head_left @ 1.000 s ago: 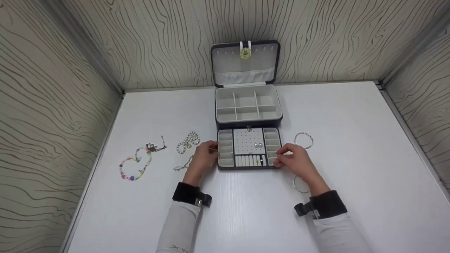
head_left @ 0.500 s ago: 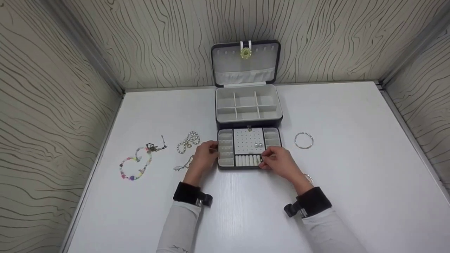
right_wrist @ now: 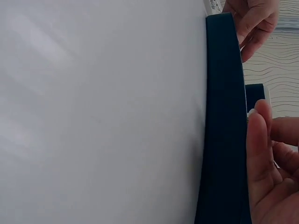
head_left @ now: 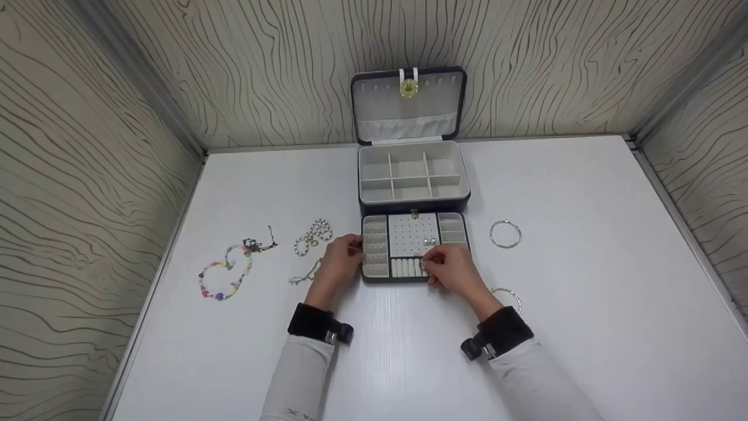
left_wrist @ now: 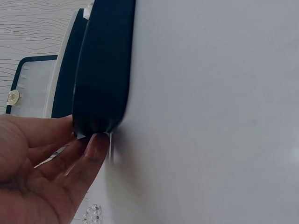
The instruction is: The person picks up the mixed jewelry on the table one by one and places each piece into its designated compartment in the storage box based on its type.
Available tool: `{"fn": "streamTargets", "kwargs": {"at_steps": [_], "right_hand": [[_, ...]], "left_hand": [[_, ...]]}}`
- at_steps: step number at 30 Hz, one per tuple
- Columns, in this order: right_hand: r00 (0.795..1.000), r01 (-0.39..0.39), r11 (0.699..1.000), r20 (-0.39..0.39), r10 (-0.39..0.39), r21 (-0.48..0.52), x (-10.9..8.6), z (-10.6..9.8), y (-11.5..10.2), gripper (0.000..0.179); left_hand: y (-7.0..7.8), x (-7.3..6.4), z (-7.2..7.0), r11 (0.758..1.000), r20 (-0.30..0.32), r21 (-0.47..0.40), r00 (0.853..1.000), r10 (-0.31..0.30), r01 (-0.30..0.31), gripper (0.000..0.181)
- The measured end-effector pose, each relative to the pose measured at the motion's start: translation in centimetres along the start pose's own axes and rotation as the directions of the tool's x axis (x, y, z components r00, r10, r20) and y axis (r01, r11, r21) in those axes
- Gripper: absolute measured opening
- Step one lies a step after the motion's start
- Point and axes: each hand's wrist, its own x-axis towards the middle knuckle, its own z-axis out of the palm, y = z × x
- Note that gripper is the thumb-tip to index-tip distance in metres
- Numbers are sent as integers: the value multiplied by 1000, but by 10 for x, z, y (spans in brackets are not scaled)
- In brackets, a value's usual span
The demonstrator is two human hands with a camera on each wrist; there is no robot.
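Observation:
A dark blue jewelry tray (head_left: 374, 280), lined in white, lies on the table. It has small side compartments, a pegboard with two pearl earrings (head_left: 430, 241), and a row of white ring rolls (head_left: 405, 268). My left hand (head_left: 340, 260) holds the tray's left edge; in the left wrist view its fingertips meet at the tray corner. My right hand (head_left: 454, 270) is over the right end of the ring rolls, thumb and forefinger pinched together at a small ring (head_left: 422, 265). The fingers mostly hide it. In the right wrist view something small and pale shows at the fingertips (right_wrist: 257, 135).
Behind the tray stands the open jewelry box (head_left: 409, 203) with six-part insert and raised lid. Left of the tray lie a beaded colorful necklace (head_left: 220, 296), a pearl bracelet (head_left: 320, 228) and another chain (head_left: 302, 279). Two bangles (head_left: 505, 247) (head_left: 514, 295) are on the right.
My right hand has moved left, from the tray's right compartments to the ring rolls. The left hand has stayed at the tray's left edge.

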Motion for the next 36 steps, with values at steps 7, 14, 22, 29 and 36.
{"fn": "streamTargets", "kwargs": {"at_steps": [7, 14, 22, 29, 36], "right_hand": [[1000, 5, 996, -12, -6, -92, 0, 3, -2, 6], [998, 49, 979, -22, -54, -197, 0, 6, -1, 4], [997, 62, 970, -25, -70, -236, 1, 7, 2, 4], [997, 70, 966, -24, -78, -247, 1, 7, 3, 7], [998, 52, 968, -26, -60, -247, 1, 8, 2, 5]], "left_hand": [[1, 0, 0, 1000, -1, 9, 1000, -9, 9, 37], [1, -1, 0, 1000, -5, 8, 1000, -1, 1, 38], [1, 0, 1, 1000, -9, 8, 1000, -8, 8, 37], [0, 0, 0, 1000, -3, -2, 1000, 8, -8, 36], [-2, 1, -1, 998, -7, -23, 999, 53, -54, 34]]}}
